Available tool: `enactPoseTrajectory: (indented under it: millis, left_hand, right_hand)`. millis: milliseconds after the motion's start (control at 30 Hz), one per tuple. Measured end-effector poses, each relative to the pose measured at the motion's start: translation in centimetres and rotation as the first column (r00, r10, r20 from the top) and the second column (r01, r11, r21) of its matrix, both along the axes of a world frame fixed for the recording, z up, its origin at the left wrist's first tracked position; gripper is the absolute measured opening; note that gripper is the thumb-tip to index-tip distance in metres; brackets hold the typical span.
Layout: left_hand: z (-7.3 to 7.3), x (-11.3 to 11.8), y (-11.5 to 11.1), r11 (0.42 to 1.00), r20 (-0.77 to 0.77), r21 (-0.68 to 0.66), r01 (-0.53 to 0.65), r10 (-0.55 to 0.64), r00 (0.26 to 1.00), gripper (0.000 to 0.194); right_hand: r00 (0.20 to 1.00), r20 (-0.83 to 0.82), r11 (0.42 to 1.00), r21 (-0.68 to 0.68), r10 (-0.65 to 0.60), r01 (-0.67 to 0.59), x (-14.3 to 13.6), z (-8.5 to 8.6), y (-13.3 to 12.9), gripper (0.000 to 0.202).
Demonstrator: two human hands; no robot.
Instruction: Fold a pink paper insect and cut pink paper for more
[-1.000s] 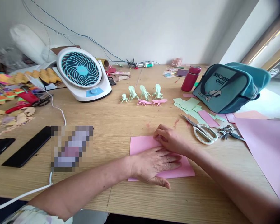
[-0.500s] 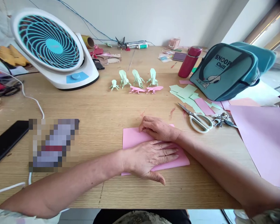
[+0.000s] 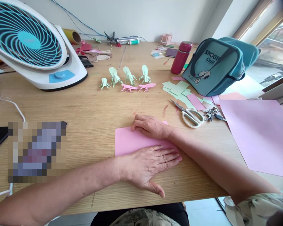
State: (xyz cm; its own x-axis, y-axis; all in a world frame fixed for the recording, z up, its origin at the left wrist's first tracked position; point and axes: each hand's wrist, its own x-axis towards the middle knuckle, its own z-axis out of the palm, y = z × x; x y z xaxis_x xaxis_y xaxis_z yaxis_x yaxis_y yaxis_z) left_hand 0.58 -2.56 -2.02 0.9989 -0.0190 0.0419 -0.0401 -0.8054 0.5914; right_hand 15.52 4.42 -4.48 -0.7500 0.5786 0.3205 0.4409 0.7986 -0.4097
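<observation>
A pink sheet of paper (image 3: 126, 141) lies flat on the wooden table in front of me. My left hand (image 3: 146, 168) is spread palm down across its near part, fingers stretched to the right and thumb apart, covering the near edge. Just beyond it, my right hand (image 3: 152, 126) rests on the far part of the sheet with curled fingers, pressing it to the table. A small pink corner shows behind the right wrist. Whether any paper is pinched under the right fingers is hidden.
White-handled scissors (image 3: 192, 117) and keys (image 3: 212, 113) lie right of my hands, near green paper pieces (image 3: 179, 89) and a large pink sheet (image 3: 257, 131). Folded paper figures (image 3: 128, 75) stand beyond. A fan (image 3: 68, 69), red flask (image 3: 182, 58) and teal bag (image 3: 209, 69) surround them.
My left hand has slid toward me and to the right over the sheet, now covering its near edge. My right hand stays in place on the paper. The view has turned slightly right.
</observation>
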Motion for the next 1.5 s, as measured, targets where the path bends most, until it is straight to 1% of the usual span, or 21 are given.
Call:
enactPoseTrajectory:
  millis: [233,333,433,567,800,867,933,1033,1100,1200,1333,1500]
  left_hand:
    - [-0.1,1.7,-2.0,0.999,0.028,-0.019,0.031,-0.030,0.999,0.090]
    - [-0.3,2.3,-2.4,0.998,0.063,-0.032,0.046,-0.044,0.997,0.088]
    - [-0.2,2.4,-2.5,0.998,0.060,-0.042,0.041,-0.038,0.997,0.081]
    - [0.1,1.8,-2.9,0.998,0.024,-0.053,0.018,-0.016,1.000,0.076]
    - [-0.1,-0.1,-4.8,0.998,0.020,-0.021,-0.064,0.064,0.998,0.085]
    - [-0.4,-0.4,-5.6,0.992,0.002,0.008,-0.127,0.127,0.992,0.090]
    - [-0.7,-0.7,-6.5,0.975,-0.022,0.060,-0.214,0.216,0.976,0.095]
    - [-1.0,-1.2,-7.9,0.920,-0.059,0.185,-0.345,0.361,0.931,0.099]
    - [-1.1,-1.7,-8.9,0.859,-0.071,0.278,-0.431,0.466,0.882,0.100]
    - [-1.1,-2.8,-10.3,0.758,-0.090,0.386,-0.525,0.598,0.797,0.099]
    - [-1.4,-4.5,-12.1,0.641,-0.078,0.489,-0.591,0.708,0.702,0.099]
    - [-1.9,-6.8,-14.0,0.439,0.046,0.618,-0.652,0.808,0.588,0.101]
  right_hand:
    - [1.000,0.001,1.000,0.017,0.010,-0.010,0.0,-0.1,0.0,0.018]
    - [1.000,0.007,1.000,0.013,0.009,-0.009,0.0,0.0,-0.1,0.018]
    - [1.000,0.005,1.000,0.011,0.016,-0.016,0.0,0.1,0.0,0.018]
    - [1.000,0.004,1.000,0.010,0.021,-0.021,0.1,0.2,0.0,0.018]
    - [1.000,0.006,1.000,-0.021,0.011,-0.011,0.2,0.3,-0.1,0.018]
    - [1.000,-0.005,1.000,-0.025,0.010,-0.010,0.2,0.2,-0.1,0.017]
    - [1.000,-0.015,1.000,-0.027,0.012,-0.012,0.3,0.1,-0.1,0.017]
    - [1.000,-0.025,1.000,-0.024,0.018,-0.019,0.3,-0.2,0.0,0.018]
    - [0.999,-0.029,0.999,-0.020,0.024,-0.025,0.4,-0.3,0.1,0.019]
    - [0.999,-0.028,0.999,-0.017,0.028,-0.028,0.4,-0.4,0.1,0.019]
    - [1.000,-0.023,1.000,-0.017,0.021,-0.021,0.3,-0.4,0.1,0.019]
    - [0.999,-0.025,1.000,-0.017,0.022,-0.023,0.3,-0.5,0.1,0.021]
